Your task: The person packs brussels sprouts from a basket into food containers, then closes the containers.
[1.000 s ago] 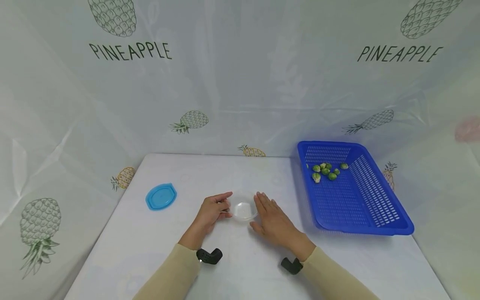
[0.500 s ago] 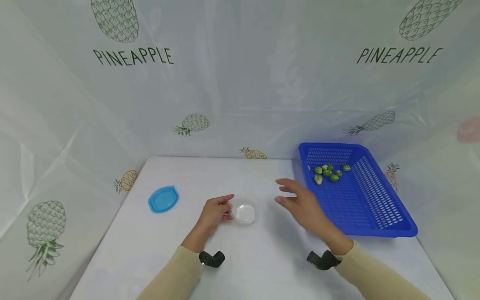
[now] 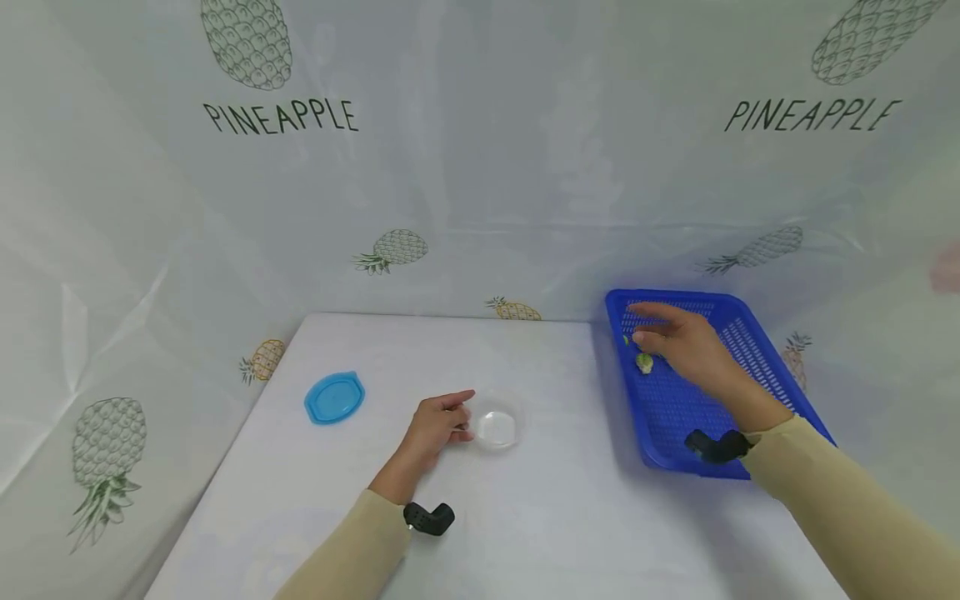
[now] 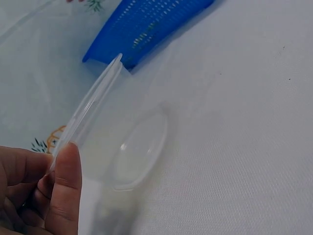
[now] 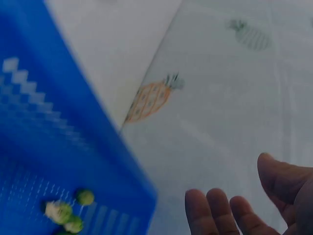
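A small clear plastic container [image 3: 496, 428] stands near the middle of the white table [image 3: 525, 517]. My left hand [image 3: 457, 419] pinches its left rim. In the left wrist view the thumb [image 4: 66, 188] lies against the container [image 4: 124, 142] at the rim. My right hand [image 3: 649, 332] hovers with relaxed fingers over the far end of the blue basket [image 3: 667, 417], above several green sprouts [image 3: 644, 362], and holds nothing. The right wrist view shows its fingers [image 5: 220, 210] straight and apart, with sprouts [image 5: 63, 215] below in the basket [image 5: 54, 147].
A blue lid [image 3: 334, 397] lies flat at the table's left side. The basket takes up the right side and its near end reaches toward the front. A pineapple-print sheet [image 3: 480, 167] walls in the back and both sides.
My right hand left the container's right side and swung right and away into the basket, over the sprouts. The left hand stayed on the container's rim.
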`<state>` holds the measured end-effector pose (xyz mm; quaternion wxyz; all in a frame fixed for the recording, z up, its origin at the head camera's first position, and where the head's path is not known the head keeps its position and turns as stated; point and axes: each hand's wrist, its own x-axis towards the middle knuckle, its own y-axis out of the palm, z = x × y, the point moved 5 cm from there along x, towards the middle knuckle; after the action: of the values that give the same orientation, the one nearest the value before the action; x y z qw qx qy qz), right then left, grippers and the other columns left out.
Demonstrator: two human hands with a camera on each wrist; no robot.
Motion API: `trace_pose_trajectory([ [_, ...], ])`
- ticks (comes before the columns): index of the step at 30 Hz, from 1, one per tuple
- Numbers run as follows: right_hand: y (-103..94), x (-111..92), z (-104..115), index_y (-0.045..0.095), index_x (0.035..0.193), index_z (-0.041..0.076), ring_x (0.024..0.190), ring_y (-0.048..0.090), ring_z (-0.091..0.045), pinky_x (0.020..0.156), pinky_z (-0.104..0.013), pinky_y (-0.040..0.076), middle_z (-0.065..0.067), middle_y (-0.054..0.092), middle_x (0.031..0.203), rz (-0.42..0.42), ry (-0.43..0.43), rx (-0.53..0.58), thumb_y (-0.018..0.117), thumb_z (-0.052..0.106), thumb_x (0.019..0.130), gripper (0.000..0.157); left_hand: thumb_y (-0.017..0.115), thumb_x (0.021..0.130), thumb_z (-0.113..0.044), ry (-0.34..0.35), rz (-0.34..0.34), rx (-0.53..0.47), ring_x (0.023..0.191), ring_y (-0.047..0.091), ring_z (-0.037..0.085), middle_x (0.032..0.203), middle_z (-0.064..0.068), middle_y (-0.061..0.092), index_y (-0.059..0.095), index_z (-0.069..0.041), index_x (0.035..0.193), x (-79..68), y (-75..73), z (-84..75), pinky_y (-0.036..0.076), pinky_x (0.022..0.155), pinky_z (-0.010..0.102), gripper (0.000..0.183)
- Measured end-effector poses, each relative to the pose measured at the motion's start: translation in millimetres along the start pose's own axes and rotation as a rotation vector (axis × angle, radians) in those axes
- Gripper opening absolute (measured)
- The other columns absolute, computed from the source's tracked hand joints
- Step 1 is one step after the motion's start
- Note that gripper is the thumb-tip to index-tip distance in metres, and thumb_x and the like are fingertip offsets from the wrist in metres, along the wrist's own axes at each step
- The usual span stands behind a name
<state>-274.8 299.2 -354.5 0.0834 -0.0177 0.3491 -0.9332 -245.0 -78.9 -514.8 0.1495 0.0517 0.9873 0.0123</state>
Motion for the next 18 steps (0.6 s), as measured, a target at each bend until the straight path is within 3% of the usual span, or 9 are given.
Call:
trace_pose_trajectory([
  [3, -9.5, 15.4, -22.2, 0.044, 0.162, 0.017, 0.126, 0.064, -0.044, 0.097, -0.056, 0.056, -0.024, 0.057, 0.151, 0.018, 0.022, -0.018, 0.062, 0.036, 0.108, 0.06, 0.062, 0.1, 0.002, -0.009, -0.002, -0.004, 0.085, 0.06, 0.018, 0.1, 0.007, 0.057, 0.064, -0.003, 0.144, 0.0, 0.5, 0.0, 0.064, 0.07, 0.023, 0.044],
  [11, -14.6, 41.6, -67.0, 0.039, 0.164, 0.011, 0.135, 0.056, -0.049, 0.109, -0.069, 0.048, -0.03, 0.047, 0.157, 0.086, 0.05, -0.024, 0.061, 0.022, 0.108, 0.062, 0.062, 0.1, 0.003, 0.003, -0.004, 0.01, 0.081, 0.06, 0.015, 0.097, 0.006, 0.059, 0.065, -0.002, 0.143, 1.4, -0.1, 2.7, 0.064, 0.07, 0.024, 0.043],
  [18, -5.4, 53.1, -104.9, 0.039, 0.163, 0.005, 0.128, 0.062, -0.046, 0.102, -0.059, 0.057, -0.033, 0.048, 0.154, 0.123, 0.053, 0.006, 0.062, 0.016, 0.107, 0.061, 0.063, 0.101, 0.001, 0.004, -0.005, 0.023, 0.082, 0.061, 0.016, 0.097, 0.007, 0.059, 0.066, -0.004, 0.142, 0.2, -1.6, 2.5, 0.064, 0.072, 0.024, 0.042],
])
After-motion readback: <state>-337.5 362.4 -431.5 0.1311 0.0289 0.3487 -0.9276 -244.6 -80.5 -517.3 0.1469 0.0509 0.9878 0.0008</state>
